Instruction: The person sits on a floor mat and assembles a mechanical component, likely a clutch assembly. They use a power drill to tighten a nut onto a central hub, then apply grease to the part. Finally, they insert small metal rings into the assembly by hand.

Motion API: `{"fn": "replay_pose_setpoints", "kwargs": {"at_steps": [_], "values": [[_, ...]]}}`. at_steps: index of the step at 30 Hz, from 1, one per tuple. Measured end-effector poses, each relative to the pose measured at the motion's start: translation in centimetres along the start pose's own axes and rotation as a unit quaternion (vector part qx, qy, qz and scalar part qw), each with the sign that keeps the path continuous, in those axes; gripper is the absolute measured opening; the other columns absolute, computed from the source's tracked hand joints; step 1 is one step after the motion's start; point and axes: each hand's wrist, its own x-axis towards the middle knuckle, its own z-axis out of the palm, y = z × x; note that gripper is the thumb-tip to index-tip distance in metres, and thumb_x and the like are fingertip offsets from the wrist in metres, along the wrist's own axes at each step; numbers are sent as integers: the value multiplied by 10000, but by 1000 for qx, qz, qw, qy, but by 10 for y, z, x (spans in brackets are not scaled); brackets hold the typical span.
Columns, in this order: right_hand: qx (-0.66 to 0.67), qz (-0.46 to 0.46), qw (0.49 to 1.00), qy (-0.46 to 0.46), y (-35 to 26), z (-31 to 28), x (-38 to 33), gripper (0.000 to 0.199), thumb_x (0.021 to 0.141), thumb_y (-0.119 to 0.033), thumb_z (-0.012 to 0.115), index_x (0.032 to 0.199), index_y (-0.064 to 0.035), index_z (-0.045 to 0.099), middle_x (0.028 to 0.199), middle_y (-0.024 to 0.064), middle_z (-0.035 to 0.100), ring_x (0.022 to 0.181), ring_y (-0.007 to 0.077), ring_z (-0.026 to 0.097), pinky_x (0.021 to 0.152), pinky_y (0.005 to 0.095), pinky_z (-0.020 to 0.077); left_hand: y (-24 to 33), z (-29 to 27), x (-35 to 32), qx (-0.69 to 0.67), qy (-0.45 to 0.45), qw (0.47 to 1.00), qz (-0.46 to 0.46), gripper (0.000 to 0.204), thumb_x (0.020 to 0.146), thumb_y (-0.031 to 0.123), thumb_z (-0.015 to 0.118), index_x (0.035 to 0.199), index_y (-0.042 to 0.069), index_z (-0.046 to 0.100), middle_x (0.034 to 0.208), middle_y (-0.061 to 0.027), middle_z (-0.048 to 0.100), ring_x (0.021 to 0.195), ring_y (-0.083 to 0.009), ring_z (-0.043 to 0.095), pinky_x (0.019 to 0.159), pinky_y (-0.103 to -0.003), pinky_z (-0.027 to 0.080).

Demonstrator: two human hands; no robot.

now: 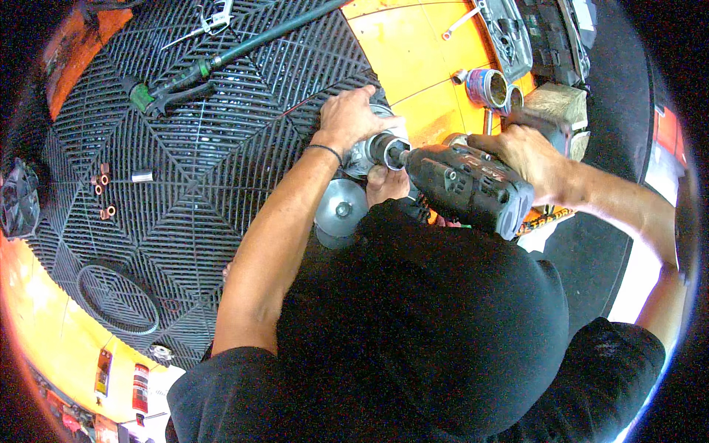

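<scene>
My left hand (351, 119) steadies a silver metal part (357, 159) from above, thumb and fingers spread around its top. My right hand (532, 159) is wrapped around the handle of a black cordless impact wrench (473, 184). The wrench lies level, pointing left. A socket (385, 150) on its nose meets the metal part; the exact contact point cannot be seen. What looks like a bare foot (387, 183) presses beside the part from below. Just nearer sits a round silver disc (341, 209) with a raised centre, partly covered by my dark clothing.
On the black slatted mat (221, 140) lie copper-coloured rings (103, 179), a small silver cylinder (142, 176), a toothed belt (118, 298), a long green-and-black tool (192, 77) and a caliper (216, 18). An open tin (487, 88), a spanner (461, 22) and a wooden block (557, 103) are at right.
</scene>
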Motion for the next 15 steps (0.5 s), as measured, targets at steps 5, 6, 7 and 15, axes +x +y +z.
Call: {"fn": "replay_pose_setpoints", "kwargs": {"at_steps": [5,6,7,15], "values": [[143,-13,987,74,-3,25,-19,587,696,-359,723,1165,-42,568,898,243,672,873,430,658,733,475,534,8,0,0,-6,-17,1000,11,855,660,668,764,1201,18,638,1019,-273,700,983,-409,685,877,-501,543],[132,2,989,72,-5,25,-20,593,688,-356,730,1163,-40,568,888,240,672,863,432,658,729,477,532,10,1,1,-13,-20,1000,17,862,660,667,764,1210,16,635,1021,-275,699,986,-409,685,879,-501,543],[118,-4,991,66,-1,21,-13,599,680,-353,736,1161,-38,567,877,236,672,854,433,657,724,480,531,5,-1,-1,-4,-10,1000,4,870,659,666,765,1219,14,632,1029,-275,698,990,-408,685,882,-500,542],[65,18,997,23,0,11,-10,656,634,-314,762,1189,-31,560,840,228,679,817,430,664,717,488,540,5,0,0,-2,-14,1000,7,892,651,655,771,1257,17,622,1081,-272,690,1026,-403,676,912,-489,534]]}}
